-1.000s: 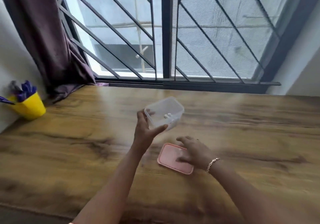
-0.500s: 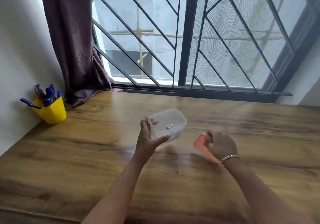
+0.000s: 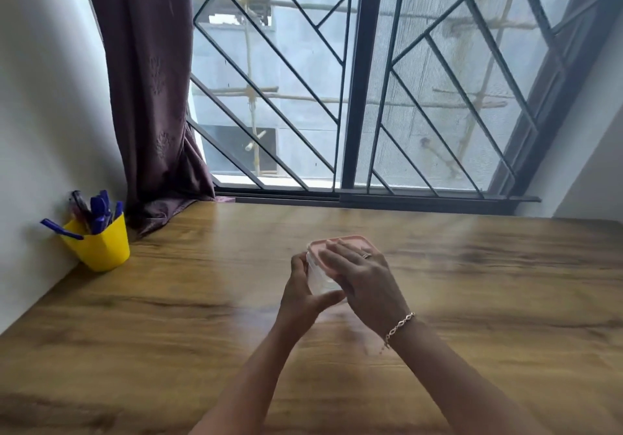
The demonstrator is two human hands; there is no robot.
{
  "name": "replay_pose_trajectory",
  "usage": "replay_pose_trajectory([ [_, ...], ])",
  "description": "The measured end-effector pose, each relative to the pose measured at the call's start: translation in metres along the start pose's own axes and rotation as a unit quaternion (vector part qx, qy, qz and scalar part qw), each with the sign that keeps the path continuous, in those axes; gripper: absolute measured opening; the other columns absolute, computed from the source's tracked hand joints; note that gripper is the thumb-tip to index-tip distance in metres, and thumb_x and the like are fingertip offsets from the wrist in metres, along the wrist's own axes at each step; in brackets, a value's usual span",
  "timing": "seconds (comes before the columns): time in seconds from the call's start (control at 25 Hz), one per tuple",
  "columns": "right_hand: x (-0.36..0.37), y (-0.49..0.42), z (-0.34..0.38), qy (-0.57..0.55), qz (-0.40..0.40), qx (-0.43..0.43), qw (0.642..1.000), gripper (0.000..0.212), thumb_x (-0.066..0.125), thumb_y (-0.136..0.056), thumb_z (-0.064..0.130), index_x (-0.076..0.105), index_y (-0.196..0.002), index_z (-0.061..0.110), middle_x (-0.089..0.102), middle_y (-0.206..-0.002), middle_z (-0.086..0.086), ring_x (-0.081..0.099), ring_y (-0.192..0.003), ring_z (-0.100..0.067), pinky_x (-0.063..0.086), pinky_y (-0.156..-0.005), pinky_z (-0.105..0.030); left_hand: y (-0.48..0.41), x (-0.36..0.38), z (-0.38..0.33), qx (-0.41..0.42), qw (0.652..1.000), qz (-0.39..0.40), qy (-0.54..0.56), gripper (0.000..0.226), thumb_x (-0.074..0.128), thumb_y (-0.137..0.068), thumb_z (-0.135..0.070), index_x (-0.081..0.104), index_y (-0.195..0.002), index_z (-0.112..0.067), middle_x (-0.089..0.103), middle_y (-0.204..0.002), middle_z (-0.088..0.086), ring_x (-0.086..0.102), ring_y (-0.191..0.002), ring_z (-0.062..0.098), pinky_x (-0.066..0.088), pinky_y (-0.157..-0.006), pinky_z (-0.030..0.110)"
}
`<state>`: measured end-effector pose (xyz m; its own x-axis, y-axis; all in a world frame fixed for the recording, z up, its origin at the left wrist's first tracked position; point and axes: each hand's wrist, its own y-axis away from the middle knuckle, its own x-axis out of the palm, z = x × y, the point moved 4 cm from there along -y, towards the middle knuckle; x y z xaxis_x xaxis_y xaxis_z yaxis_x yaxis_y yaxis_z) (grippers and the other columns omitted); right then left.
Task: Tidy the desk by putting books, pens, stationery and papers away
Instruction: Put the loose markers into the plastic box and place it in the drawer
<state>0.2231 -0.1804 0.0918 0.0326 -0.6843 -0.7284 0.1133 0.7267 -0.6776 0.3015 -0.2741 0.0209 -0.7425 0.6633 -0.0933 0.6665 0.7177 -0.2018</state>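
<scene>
The wood-grain brown worktop [image 3: 472, 299] fills the lower half of my view and carries the yellow plastic cup [image 3: 101, 249], which stands at its far left edge against the white wall. The tall window with its dark metal grille [image 3: 354, 97] rises beyond the cup and to its right, along the back edge of the worktop. The purple fabric curtain [image 3: 151, 80] hangs just right of the cup, and its hem spills onto the wood near it.

Well to the right of the cup and nearer to me is the small clear plastic container [image 3: 318, 281]. The blur keeps me from telling whether it sits on the wood or is lifted off it. The pink rounded-rectangle lid [image 3: 340, 240] lies on top of the container.

My left hand [image 3: 300, 296] grips the container on the side towards the cup, fingers curled behind it and thumb across the near wall. My right hand [image 3: 364, 276] lies flat over the lid, fingers straight and pressing down on it.

Several blue pens [image 3: 99, 210] stand in the cup, one leaning out to its left. A thin chain bracelet [image 3: 399, 325] circles my right wrist, and a ring [image 3: 366, 256] shows on one right finger.
</scene>
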Motion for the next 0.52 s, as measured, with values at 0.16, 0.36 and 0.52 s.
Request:
replay_pose_trajectory([
  [0.16,0.004,0.006,0.004,0.006,0.025,-0.007,1.0,0.041,0.045,-0.083,0.037,0.065,-0.116,0.022,0.064,-0.123,-0.001,0.059,-0.116,-0.018,0.043,-0.093,-0.042,0.004,-0.007,0.0,-0.001,1.0,0.001,0.007,0.079,0.083,-0.051,-0.038,0.041,-0.116,-0.024,0.061,-0.119,-0.001,0.057,-0.114,0.014,0.044,-0.101,0.046],
  [0.36,0.002,0.007,0.014,-0.018,0.08,0.011,0.997,0.067,0.026,-0.087,0.063,0.059,-0.124,0.019,0.055,-0.134,-0.002,0.049,-0.127,-0.017,0.034,-0.1,-0.038,0.008,-0.009,-0.008,0.004,1.0,0.014,0.016,0.074,0.081,-0.051,-0.042,0.04,-0.111,-0.027,0.061,-0.116,0.002,0.058,-0.112,0.022,0.046,-0.097,0.049],
  [0.52,-0.026,-0.012,-0.022,-0.193,-0.021,0.252,0.948,0.085,0.016,-0.074,0.082,0.064,-0.105,0.019,0.064,-0.101,0.005,0.057,-0.095,-0.014,0.042,-0.082,-0.023,0.009,-0.013,-0.019,0.026,0.999,0.031,0.016,0.081,0.081,-0.05,-0.042,0.038,-0.115,-0.023,0.059,-0.118,0.002,0.057,-0.113,0.014,0.047,-0.099,0.04],
])
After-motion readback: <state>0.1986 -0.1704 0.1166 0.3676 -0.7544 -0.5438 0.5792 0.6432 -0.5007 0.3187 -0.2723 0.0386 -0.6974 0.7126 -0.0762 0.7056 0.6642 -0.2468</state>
